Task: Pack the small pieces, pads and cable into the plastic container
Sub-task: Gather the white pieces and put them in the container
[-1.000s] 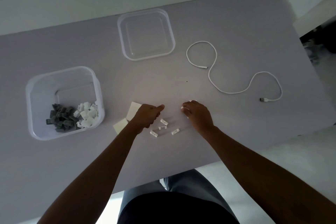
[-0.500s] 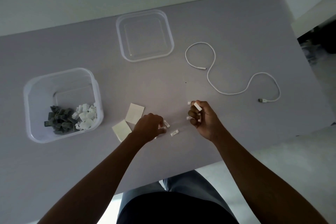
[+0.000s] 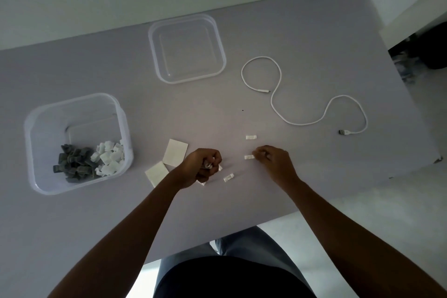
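Observation:
A clear plastic container (image 3: 33, 133) stands at the left with grey and white small pieces (image 3: 89, 163) piled in its near corner. My left hand (image 3: 202, 168) is curled around white small pieces, just right of two white pads (image 3: 175, 155). My right hand (image 3: 273, 161) pinches at a white piece (image 3: 249, 157) on the table. Other loose white pieces lie at the far side (image 3: 250, 137) and between my hands (image 3: 228, 177). A white cable (image 3: 278, 109) snakes across the table at the right.
The container's clear lid (image 3: 186, 48) lies upside down at the back centre. The grey table's front edge (image 3: 242, 232) runs close to my body, and its right edge drops off beyond the cable's USB plug (image 3: 342, 132).
My left hand has closed over pieces near the pads and lifted them. My right hand has shifted right and lower; two pieces now lie on the table by its fingertips.

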The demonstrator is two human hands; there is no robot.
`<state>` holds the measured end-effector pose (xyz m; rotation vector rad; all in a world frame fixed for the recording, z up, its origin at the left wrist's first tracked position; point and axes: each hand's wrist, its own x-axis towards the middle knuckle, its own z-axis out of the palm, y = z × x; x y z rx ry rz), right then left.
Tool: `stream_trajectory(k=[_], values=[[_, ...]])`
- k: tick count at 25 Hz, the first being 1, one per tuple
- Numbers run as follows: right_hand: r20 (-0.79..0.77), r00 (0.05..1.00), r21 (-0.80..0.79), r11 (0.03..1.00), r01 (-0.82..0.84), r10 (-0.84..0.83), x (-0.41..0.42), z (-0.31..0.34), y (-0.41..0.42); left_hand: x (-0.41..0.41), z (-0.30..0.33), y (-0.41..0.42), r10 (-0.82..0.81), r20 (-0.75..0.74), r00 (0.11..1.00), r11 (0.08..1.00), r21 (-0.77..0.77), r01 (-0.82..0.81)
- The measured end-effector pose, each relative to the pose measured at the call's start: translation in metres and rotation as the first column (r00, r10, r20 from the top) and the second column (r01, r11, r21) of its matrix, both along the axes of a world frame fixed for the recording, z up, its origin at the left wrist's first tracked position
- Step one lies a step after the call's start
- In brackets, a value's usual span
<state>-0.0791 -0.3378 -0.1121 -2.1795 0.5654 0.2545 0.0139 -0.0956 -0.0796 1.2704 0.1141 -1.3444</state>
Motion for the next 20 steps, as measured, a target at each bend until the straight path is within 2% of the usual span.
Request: stream_trajectory(k=[3,5,7,8,10,12,14,15,16,17,19,20], values=[[-0.058,0.984,-0.119,0.978,-0.172,0.166,-0.005,-0.005,0.002,0.005,0.004,-0.004,0.076,-0.032,0.997,0.997,0.001,-0.076],[-0.011,0.978,-0.205,0.957,-0.205,0.207,-0.008,-0.012,0.003,0.009,0.005,-0.008,0.102,0.026,0.994,0.985,0.135,-0.105],[0.069,0.973,-0.263,0.944,-0.197,0.222,-0.01,-0.017,0.005,0.011,0.004,-0.013,0.025,0.21,0.977,0.931,0.35,-0.099],[0.088,0.972,-0.282,0.941,-0.187,0.219,-0.011,-0.018,0.006,0.01,0.001,-0.015,-0.076,0.334,0.94,0.889,0.449,-0.087],[0.077,0.976,-0.288,0.942,-0.174,0.204,-0.012,-0.019,0.007,0.008,-0.006,-0.016,-0.321,0.528,0.786,0.811,0.582,-0.061],[0.042,0.98,-0.239,0.954,-0.179,0.195,-0.012,-0.017,0.007,0.005,-0.012,-0.013,-0.504,0.599,0.623,0.749,0.662,-0.031],[0.016,0.997,-0.036,0.997,-0.073,0.073,-0.008,-0.012,0.008,0.003,-0.013,-0.01,-0.611,0.608,0.507,0.722,0.691,0.041],[-0.033,0.998,0.158,0.986,0.049,-0.044,-0.005,-0.005,0.009,0.002,-0.012,-0.009,-0.653,0.613,0.445,0.716,0.691,0.098],[-0.123,0.982,0.365,0.914,0.178,-0.143,-0.002,0.003,0.011,0.0,-0.013,-0.007,-0.69,0.619,0.376,0.704,0.695,0.148],[-0.227,0.956,0.537,0.794,0.284,-0.189,-0.001,0.011,0.012,-0.002,-0.013,-0.006,-0.72,0.623,0.304,0.686,0.706,0.178],[-0.347,0.921,0.728,0.567,0.385,-0.179,-0.002,0.022,0.013,-0.005,-0.015,-0.004,-0.761,0.618,0.195,0.648,0.74,0.183],[-0.376,0.91,0.773,0.484,0.411,-0.172,-0.001,0.025,0.015,-0.005,-0.017,-0.004,-0.767,0.618,0.175,0.641,0.749,0.168]])
